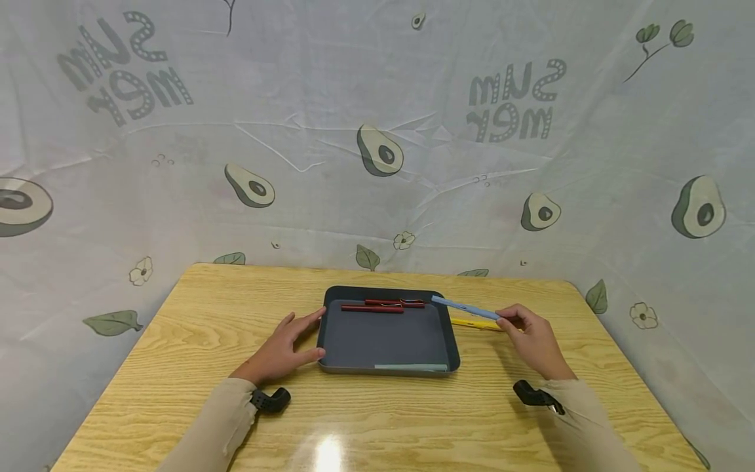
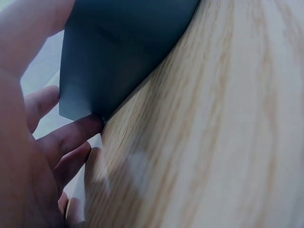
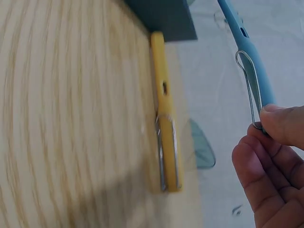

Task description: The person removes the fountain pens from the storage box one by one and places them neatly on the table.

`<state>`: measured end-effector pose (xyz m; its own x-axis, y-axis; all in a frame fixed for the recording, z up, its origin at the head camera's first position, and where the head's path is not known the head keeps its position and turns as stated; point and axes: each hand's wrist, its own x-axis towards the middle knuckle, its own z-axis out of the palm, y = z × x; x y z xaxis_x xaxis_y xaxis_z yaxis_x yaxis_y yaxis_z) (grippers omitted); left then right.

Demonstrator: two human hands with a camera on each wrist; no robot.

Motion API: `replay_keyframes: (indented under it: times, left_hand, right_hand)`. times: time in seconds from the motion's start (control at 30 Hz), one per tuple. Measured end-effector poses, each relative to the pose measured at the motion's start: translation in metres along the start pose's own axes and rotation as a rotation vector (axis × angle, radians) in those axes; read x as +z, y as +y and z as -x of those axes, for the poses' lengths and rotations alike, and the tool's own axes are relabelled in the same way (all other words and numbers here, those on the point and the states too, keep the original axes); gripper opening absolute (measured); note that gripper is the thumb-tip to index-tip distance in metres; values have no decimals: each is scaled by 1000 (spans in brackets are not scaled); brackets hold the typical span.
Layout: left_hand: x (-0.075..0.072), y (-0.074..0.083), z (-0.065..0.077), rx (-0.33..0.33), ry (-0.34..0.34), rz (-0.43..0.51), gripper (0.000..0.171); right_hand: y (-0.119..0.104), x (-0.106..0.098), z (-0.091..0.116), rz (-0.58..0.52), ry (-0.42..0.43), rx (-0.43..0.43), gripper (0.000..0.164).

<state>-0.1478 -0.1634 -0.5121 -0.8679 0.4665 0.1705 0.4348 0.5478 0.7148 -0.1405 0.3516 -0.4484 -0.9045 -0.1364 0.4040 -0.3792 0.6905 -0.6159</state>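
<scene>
In the head view, my right hand (image 1: 533,341) pinches a light blue pen (image 1: 468,309) by its clip end, between thumb and fingers. The pen's other end reaches over the right rim of a dark grey tray (image 1: 383,337). In the right wrist view, the blue pen (image 3: 259,71) shows its wire clip beside the fingertips. Below it, a yellow pen (image 3: 164,104) lies on the table just right of the tray. My left hand (image 1: 286,351) spreads its fingers along the tray's left side, with fingertips at the wall (image 2: 109,57).
Inside the tray, dark red pens (image 1: 371,309) with wire clips lie near the back, and a pale green pen (image 1: 411,368) lies along the front wall. The wooden table (image 1: 377,419) backs onto a printed cloth (image 1: 318,216).
</scene>
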Motion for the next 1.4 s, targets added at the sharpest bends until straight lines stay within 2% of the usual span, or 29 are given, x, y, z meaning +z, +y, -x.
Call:
replay_keyframes:
  times: [0.17, 0.4, 0.6, 0.97, 1.4]
  left_hand:
    - [0, 0, 0, -4, 1, 5, 84]
    - [0, -1, -1, 0, 2, -2, 84]
    - [1, -2, 0, 10, 6, 8, 84]
    - [2, -4, -2, 17, 8, 0, 83]
    - [4, -7, -2, 14, 16, -3, 84]
  right_hand:
    - [19, -6, 1, -8, 0, 72, 16]
    - [35, -11, -1, 14, -19, 125, 19]
    - [40, -12, -9, 52, -51, 133, 18]
    - [46, -12, -21, 76, -158, 158, 21]
    - [64, -3, -27, 129, -210, 192, 21]
